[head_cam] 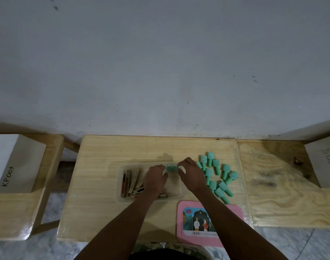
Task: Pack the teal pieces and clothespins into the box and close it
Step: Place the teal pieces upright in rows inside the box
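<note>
A pale wooden table (pixel 108 212) stood against a grey-white wall (pixel 160 62) marked with small dark specks. To its left sat a lower wooden bench (pixel 14 211) carrying a white block (pixel 16 162) with "KP003" handwritten on it. To the right, a plywood surface (pixel 284 194) with dark stains adjoined the table, and another white block (pixel 323 164) with handwritten characters rested at its far right edge. Mottled grey floor (pixel 53 248) showed below.

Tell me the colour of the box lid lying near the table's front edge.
Pink, with a printed picture label; the lid shows best in the head view.
</note>
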